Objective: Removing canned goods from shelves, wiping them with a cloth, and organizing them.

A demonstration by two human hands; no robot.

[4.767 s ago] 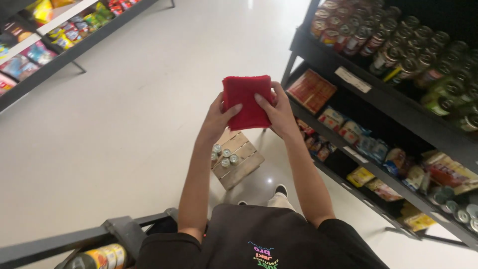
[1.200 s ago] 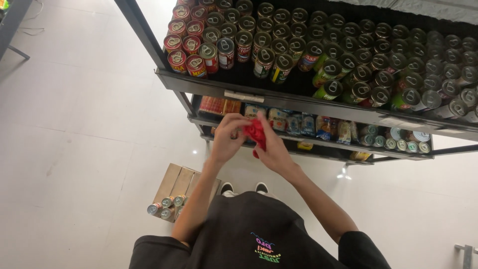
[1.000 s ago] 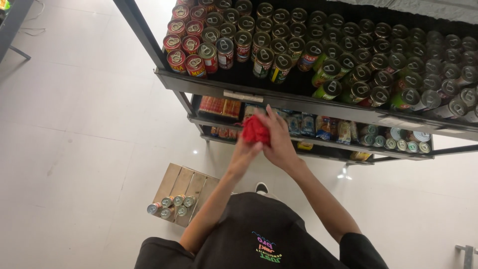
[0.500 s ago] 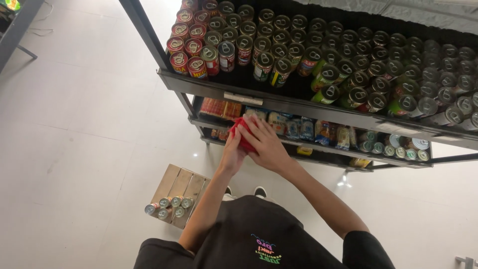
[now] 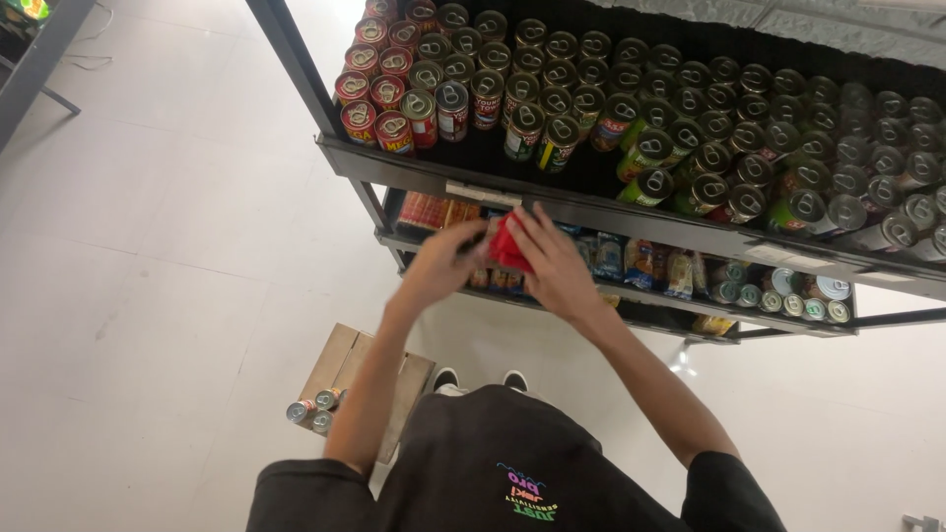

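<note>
A red cloth, bunched small, sits between both of my hands just below the front edge of the upper shelf. My left hand grips its left side and my right hand wraps over its right side. Both hands are at the level of the second shelf, in front of red packets. Several rows of tin cans with pull-tab lids fill the upper shelf above my hands.
A black metal rack holds cans on top and packets and small tins lower down. An open cardboard box with a few cans lies on the pale tiled floor by my feet. Another rack's leg is at the far left.
I turned from the aisle to face the can rack. The red cloth went from spread flat to bunched, and my hands carried it up against the shelf edge.
</note>
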